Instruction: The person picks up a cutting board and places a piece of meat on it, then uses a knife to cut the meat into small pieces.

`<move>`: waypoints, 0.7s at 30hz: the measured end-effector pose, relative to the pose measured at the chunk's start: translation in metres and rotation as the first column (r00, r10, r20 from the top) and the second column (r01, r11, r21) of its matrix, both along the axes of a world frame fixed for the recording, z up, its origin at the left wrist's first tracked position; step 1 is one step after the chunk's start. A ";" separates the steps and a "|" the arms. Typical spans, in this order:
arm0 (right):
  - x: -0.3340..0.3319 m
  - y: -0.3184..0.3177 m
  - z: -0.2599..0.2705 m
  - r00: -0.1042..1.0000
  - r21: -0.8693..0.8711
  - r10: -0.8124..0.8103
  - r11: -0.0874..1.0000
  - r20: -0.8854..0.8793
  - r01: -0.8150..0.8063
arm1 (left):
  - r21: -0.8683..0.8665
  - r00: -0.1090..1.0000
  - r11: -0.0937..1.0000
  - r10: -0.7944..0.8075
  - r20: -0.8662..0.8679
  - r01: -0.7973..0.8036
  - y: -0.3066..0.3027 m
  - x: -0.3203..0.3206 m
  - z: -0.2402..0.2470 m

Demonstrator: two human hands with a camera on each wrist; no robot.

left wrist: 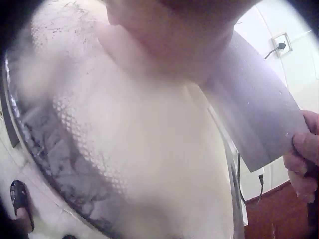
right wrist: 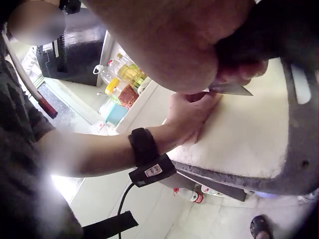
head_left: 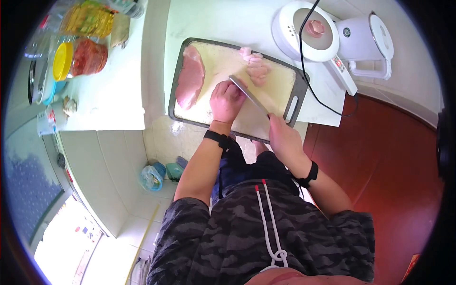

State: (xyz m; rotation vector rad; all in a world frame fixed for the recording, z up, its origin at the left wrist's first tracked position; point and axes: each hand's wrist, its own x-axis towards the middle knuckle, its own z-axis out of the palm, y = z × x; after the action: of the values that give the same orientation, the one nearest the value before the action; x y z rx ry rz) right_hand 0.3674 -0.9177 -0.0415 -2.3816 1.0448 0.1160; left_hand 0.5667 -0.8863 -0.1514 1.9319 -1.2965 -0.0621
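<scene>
A dark-rimmed cutting board lies on the white counter. My right hand grips the handle of a cleaver, whose broad blade shows in the left wrist view. Curled fingers of my left hand hold a piece of raw meat low on the board, right beside the blade's far end; the hand hides most of that piece. A larger slab of raw meat lies along the board's left side. Several cut pieces of meat lie in a row beyond the blade.
Behind the board at the right stand a white round appliance and a white kettle, with a black cord running down past the board's corner. On the left counter are a yellow-lidded jar and an oil bottle.
</scene>
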 end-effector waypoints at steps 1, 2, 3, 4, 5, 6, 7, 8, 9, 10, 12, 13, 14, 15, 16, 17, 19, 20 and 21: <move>-0.003 0.000 0.002 1.000 -0.001 -0.016 1.000 -0.002 0.016 | 0.028 1.000 1.000 -0.009 0.000 0.009 0.000 0.002 -0.003; -0.005 0.000 0.004 0.999 0.022 -0.007 1.000 -0.048 0.008 | 0.058 1.000 0.998 -0.015 0.000 0.015 0.000 0.003 -0.005; -0.004 0.000 0.005 0.996 0.047 0.006 0.999 -0.094 -0.001 | 0.059 1.000 0.998 -0.025 -0.004 0.025 -0.001 0.004 -0.004; 0.000 -0.001 -0.001 0.995 0.049 -0.001 0.999 -0.098 0.006 | 0.047 0.999 0.998 -0.042 -0.005 0.042 -0.001 0.005 -0.004; 0.006 -0.003 -0.011 0.993 0.052 0.014 0.999 -0.117 -0.008 | 0.035 0.998 0.998 -0.055 -0.005 0.056 -0.002 0.007 -0.005; 0.014 -0.007 -0.020 0.990 0.055 0.035 0.998 -0.133 -0.028 | 0.039 0.998 0.998 -0.055 -0.008 0.055 -0.003 0.009 -0.006; 0.028 -0.015 -0.027 0.990 0.063 0.040 0.998 -0.135 -0.031 | 0.009 0.997 0.997 -0.074 -0.017 0.074 -0.003 0.009 -0.007; 0.046 -0.023 -0.036 0.996 -0.005 0.052 0.999 -0.072 -0.052 | -0.019 0.995 0.996 -0.092 -0.025 0.091 -0.001 0.009 -0.007; 0.058 -0.028 -0.041 0.998 -0.079 0.066 0.995 -0.004 -0.066 | -0.014 0.996 0.996 -0.087 -0.022 0.087 -0.002 0.009 -0.008; 0.061 -0.027 -0.043 0.998 -0.073 0.067 0.995 -0.002 -0.067 | -0.039 0.997 0.997 -0.071 -0.014 0.071 -0.002 0.007 -0.008; 0.061 -0.028 -0.047 0.998 -0.066 0.029 0.998 0.059 -0.025 | -0.075 0.998 0.995 -0.061 -0.013 0.060 -0.003 0.008 -0.008; 0.051 -0.025 -0.043 0.998 -0.074 0.032 0.997 0.053 -0.028 | -0.064 0.998 0.996 -0.060 -0.030 0.058 -0.002 0.008 -0.009; 0.030 -0.019 -0.034 0.999 0.023 0.009 1.000 -0.033 -0.008 | -0.052 0.997 0.997 -0.054 -0.050 0.052 -0.001 0.007 -0.011; 0.014 -0.014 -0.027 0.993 0.118 -0.004 0.993 -0.121 0.018 | -0.059 0.997 0.997 -0.044 -0.058 0.041 0.000 0.007 -0.009; 0.006 -0.012 -0.023 0.992 0.111 0.009 0.994 -0.128 0.005 | -0.067 0.996 0.997 -0.052 -0.075 0.047 -0.001 0.008 -0.008; 0.000 -0.011 -0.021 0.988 0.120 -0.007 0.992 -0.151 0.026 | -0.072 0.994 0.996 -0.056 -0.093 0.049 -0.001 0.010 -0.009; 0.009 -0.018 -0.029 0.983 0.114 -0.008 0.993 -0.182 0.029 | -0.097 0.991 0.994 -0.062 -0.116 0.051 -0.002 0.011 -0.009; 0.026 -0.028 -0.037 0.996 0.059 0.008 0.998 -0.084 -0.003 | -0.123 0.988 0.990 -0.086 -0.131 0.069 -0.002 0.010 -0.009; 0.050 -0.038 -0.043 0.999 0.006 0.035 0.999 0.018 -0.035 | -0.115 0.988 0.992 -0.062 -0.139 0.046 -0.001 0.009 -0.010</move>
State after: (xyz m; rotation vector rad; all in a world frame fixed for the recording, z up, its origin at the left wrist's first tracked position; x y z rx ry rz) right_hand 0.4177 -0.9562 -0.0844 -2.3910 0.9935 0.1102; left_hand 0.5755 -0.8869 -0.1610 1.7655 -1.2316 -0.1491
